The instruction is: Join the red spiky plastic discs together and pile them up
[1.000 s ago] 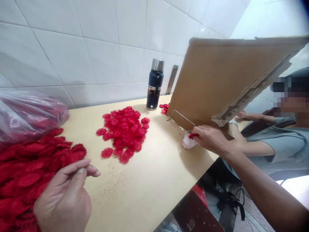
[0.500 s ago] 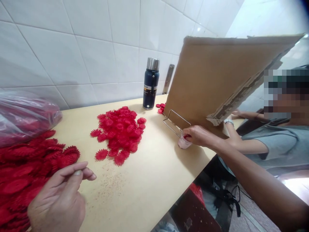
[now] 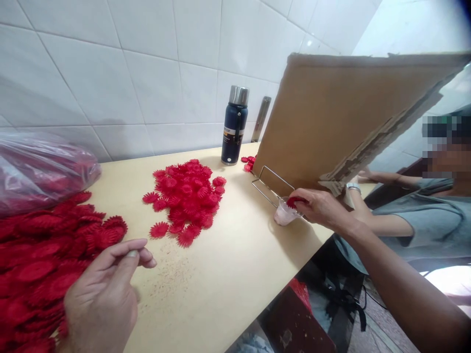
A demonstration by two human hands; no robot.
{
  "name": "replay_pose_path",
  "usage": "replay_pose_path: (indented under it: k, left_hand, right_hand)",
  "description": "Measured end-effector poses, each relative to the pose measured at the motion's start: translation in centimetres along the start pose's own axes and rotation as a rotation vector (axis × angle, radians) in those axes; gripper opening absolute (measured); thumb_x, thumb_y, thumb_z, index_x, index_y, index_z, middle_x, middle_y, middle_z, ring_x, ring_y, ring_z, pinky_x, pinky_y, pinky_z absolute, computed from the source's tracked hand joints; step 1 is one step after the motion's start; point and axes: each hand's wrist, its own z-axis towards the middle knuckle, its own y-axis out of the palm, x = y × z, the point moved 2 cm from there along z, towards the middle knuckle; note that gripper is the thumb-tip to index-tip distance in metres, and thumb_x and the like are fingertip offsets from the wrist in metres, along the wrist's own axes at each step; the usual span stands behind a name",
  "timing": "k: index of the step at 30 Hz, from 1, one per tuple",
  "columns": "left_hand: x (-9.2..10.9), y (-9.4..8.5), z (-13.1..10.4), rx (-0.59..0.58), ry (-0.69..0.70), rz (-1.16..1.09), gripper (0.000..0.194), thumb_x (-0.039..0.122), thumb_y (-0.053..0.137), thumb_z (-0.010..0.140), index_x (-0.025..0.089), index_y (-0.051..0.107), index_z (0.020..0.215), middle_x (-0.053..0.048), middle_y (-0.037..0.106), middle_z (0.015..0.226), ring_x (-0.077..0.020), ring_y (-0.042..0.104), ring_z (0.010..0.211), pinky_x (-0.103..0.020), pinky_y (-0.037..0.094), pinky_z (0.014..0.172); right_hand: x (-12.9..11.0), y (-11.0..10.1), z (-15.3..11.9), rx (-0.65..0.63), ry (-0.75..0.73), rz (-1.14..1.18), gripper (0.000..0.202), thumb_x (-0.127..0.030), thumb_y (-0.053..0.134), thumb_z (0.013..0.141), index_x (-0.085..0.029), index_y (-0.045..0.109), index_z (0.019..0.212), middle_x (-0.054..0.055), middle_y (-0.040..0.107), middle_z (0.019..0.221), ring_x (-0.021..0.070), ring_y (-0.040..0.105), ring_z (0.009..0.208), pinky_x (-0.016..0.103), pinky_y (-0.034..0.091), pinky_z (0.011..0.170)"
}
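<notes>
My right hand (image 3: 317, 207) pinches a red scalloped felt piece (image 3: 295, 201) at the mouth of a small clear plastic cup (image 3: 285, 214). Pale pinkish contents show inside the cup, which leans against a bent wire stand (image 3: 265, 189). On the left, my left hand (image 3: 105, 289) hovers above the table with thumb and forefinger pressed together. Whatever lies between those fingertips, if anything, is too small or hidden to make out. Beside that hand spreads a large heap of red scalloped pieces (image 3: 40, 264). A smaller pile of flower-like red pieces (image 3: 189, 196) lies mid-table.
A brown cardboard sheet (image 3: 338, 117) stands slanted behind the cup. Near the tiled wall are a dark blue thermos (image 3: 234, 127) and a few more red pieces (image 3: 249, 163). A filled plastic bag (image 3: 44, 171) lies at left. Another person (image 3: 397, 220) sits at right.
My right hand has drawn back a little to the right and up from the cup, and the red piece now shows in its fingers. My left hand keeps its pinch. The view has shifted slightly.
</notes>
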Motion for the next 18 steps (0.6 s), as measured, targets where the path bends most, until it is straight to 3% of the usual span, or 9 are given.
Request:
replay_pose_path:
  k: [7,13,18]
  left_hand:
    - [0.1,0.1,-0.2,-0.026,-0.002,0.012,0.023,0.027,0.068,0.057,0.019,0.066,0.078,-0.001,0.058,0.063,-0.0141,0.050,0.057,-0.016,0.024,0.027]
    - [-0.7,0.0,0.3,-0.098,0.101,-0.049,0.013,0.023,0.065,0.064,0.017,0.065,0.075,0.001,0.059,0.059,-0.0102,0.054,0.056,-0.016,0.038,0.043]
    - [-1.8,-0.3,1.0,-0.136,0.147,-0.087,0.008,0.022,0.060,0.070,0.016,0.063,0.075,0.003,0.058,0.057,-0.0085,0.053,0.052,-0.019,0.043,0.052]
  right_hand:
    - [-0.2,0.1,0.1,0.028,0.221,0.250,0.011,-0.019,0.046,0.074,-0.022,0.055,0.080,-0.004,0.056,0.055,0.0107,0.047,0.046,0.021,0.033,0.045]
    - [0.2,1.1,-0.2,-0.033,0.183,0.376,0.022,-0.021,0.043,0.076,-0.023,0.060,0.089,0.002,0.067,0.078,0.0146,0.059,0.065,0.024,0.043,0.058]
    - [1.6,2.3,-0.4,-0.037,0.214,0.258,0.014,-0.038,0.055,0.071,-0.027,0.059,0.078,0.002,0.064,0.070,0.0150,0.054,0.057,0.027,0.041,0.053]
